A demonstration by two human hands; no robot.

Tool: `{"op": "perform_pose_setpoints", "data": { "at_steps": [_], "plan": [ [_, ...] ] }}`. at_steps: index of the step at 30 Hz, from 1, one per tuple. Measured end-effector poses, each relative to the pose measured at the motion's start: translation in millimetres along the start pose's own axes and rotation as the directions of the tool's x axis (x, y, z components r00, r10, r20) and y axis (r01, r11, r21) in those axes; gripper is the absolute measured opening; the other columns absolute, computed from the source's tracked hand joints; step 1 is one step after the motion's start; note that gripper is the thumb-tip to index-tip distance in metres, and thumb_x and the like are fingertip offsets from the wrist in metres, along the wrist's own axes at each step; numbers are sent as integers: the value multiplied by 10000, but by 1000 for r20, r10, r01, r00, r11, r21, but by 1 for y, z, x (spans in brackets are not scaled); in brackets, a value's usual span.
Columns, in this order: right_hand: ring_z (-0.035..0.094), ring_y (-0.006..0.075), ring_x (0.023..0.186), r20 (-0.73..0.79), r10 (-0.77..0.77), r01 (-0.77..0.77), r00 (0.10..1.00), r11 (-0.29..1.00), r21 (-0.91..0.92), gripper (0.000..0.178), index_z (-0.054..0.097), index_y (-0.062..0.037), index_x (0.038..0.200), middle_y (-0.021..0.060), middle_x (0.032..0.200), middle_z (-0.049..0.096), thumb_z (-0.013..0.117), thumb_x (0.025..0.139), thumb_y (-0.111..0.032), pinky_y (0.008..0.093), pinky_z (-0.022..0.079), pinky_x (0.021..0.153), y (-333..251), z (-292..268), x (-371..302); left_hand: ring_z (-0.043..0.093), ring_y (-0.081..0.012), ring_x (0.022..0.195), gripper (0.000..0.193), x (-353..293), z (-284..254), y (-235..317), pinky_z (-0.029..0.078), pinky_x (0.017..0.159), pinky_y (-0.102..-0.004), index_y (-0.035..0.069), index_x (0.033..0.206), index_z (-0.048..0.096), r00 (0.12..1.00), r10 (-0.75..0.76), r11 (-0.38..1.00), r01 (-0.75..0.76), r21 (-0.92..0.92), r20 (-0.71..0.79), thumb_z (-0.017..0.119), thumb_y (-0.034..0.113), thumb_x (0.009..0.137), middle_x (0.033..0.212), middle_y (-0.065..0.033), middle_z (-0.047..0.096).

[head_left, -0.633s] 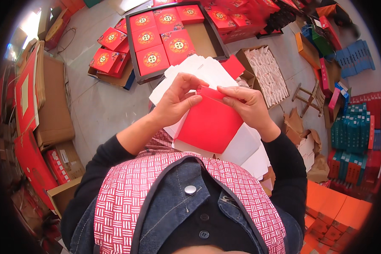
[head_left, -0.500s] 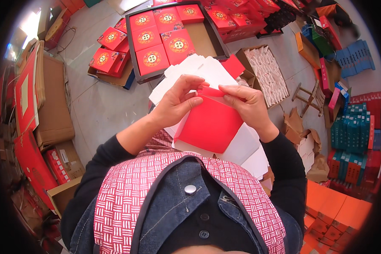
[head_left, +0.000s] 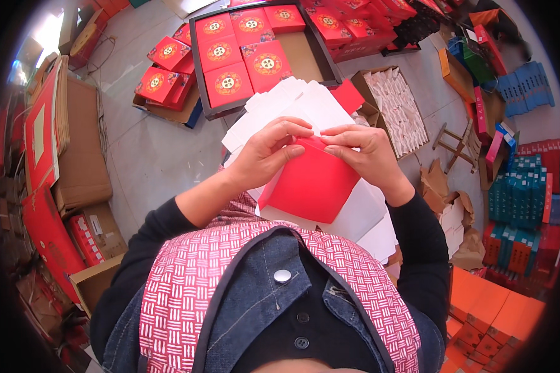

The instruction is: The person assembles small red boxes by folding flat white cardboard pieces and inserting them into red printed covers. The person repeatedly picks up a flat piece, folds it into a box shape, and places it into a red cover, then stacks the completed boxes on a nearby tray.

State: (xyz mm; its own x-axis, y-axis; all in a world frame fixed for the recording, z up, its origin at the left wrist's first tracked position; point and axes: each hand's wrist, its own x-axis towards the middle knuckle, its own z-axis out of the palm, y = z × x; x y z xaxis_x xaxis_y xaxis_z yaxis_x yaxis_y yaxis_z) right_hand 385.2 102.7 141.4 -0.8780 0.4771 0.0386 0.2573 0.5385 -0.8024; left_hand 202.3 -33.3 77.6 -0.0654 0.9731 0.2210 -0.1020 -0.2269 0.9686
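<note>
A red cardboard box [head_left: 312, 185], partly folded with a white inside, rests over my lap on a stack of flat white card blanks [head_left: 286, 105]. At its far edge, my left hand [head_left: 272, 149] pinches the left corner between thumb and fingers. My right hand [head_left: 362, 150] grips the right end of that same edge, its fingertips close to those of the left. The fingers partly hide the far flap. More pale blanks show beneath the box, toward my right knee.
Ahead stands a black-rimmed tray [head_left: 204, 102] holding several finished red boxes [head_left: 229, 82]. Left of it, more red boxes [head_left: 158, 82] sit in a carton. A carton of white wrapped pieces [head_left: 397, 109] and a small wooden stool [head_left: 457, 146] are at right; orange boxes [head_left: 498, 311] are stacked near right.
Both hands have come closer together at the box's far edge. The raised red flap there has been folded down, and the fingers now press along the edge.
</note>
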Motion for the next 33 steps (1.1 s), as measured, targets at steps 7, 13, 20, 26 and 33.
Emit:
{"op": "perform_pose_setpoints", "data": {
  "at_steps": [7,13,20,26,33],
  "plan": [
    [614,87,796,-177,97,-47,979,962,267,157,703,6,958,54,894,699,639,879,-114,231,487,715,2,-7,12,520,-171,1116,179,3,-2,4,425,942,-283,-12,1104,564,998,43,996,-39,75,-53,522,25,934,1177,-111,544],
    [635,159,965,-54,358,-225,932,690,688,261,619,30,1151,133,1089,655,578,914,-72,271,507,845,37,-6,-38,528,-174,1108,168,3,-9,-2,452,948,-287,-23,1087,557,997,-9,1000,9,5,-75,540,20,925,1171,-109,521],
    [650,123,817,-258,545,-140,798,583,800,200,683,23,1043,110,979,692,662,857,-49,225,527,716,29,35,-33,495,-142,1077,133,-1,8,-9,382,958,-271,4,1061,521,980,-33,996,15,-92,-197,540,35,934,1127,-84,528],
    [617,82,822,-458,379,-97,804,844,527,198,686,32,1037,75,976,688,651,882,-85,202,487,719,15,48,-35,475,-139,1068,127,-3,11,-17,347,976,-265,29,1025,496,954,-43,997,23,-71,-295,559,14,914,1090,-73,519],
    [638,116,885,-339,299,27,892,713,701,205,593,17,1124,157,1116,655,536,949,-73,218,511,766,24,39,-44,482,-140,1033,166,-3,7,-15,371,936,-253,19,1022,515,963,24,996,-46,-75,-269,602,3,882,1061,-67,506]
  ]
}}
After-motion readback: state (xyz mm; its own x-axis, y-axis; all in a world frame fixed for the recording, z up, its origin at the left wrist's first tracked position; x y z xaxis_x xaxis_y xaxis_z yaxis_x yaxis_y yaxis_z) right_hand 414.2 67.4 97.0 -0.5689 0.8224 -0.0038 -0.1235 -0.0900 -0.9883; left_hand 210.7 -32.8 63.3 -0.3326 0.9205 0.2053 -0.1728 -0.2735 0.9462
